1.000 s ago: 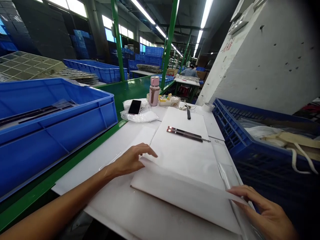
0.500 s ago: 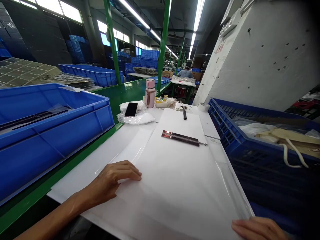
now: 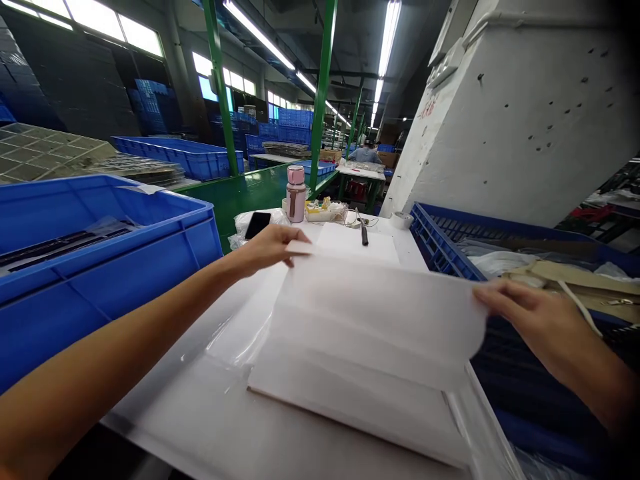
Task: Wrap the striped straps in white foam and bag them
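A thin white sheet (image 3: 377,313) is raised off the table and bends between my two hands. My left hand (image 3: 273,248) pinches its left corner, close to the phone (image 3: 258,225). At the right corner, my right hand (image 3: 525,310) grips the sheet beside the blue crate. Below the lifted part lies a flat white stack or board (image 3: 360,407) with a thin brownish front edge. The raised sheet hides the area where the dark strip lay. Beyond it, a dark-handled tool (image 3: 364,233) rests on white material.
A blue bin (image 3: 105,267) with dark strips stands left of the table (image 3: 200,400). On the right, a blue crate (image 3: 435,240) holds bags and cloth. A pink bottle (image 3: 296,193), a small tray (image 3: 323,212) and a tape roll (image 3: 401,220) stand at the back. Someone (image 3: 365,153) sits farther off.
Both hands have moved forward and up, lifting the sheet's near edge away from me. The white stack underneath has come into view, and the dark strip has gone out of sight.
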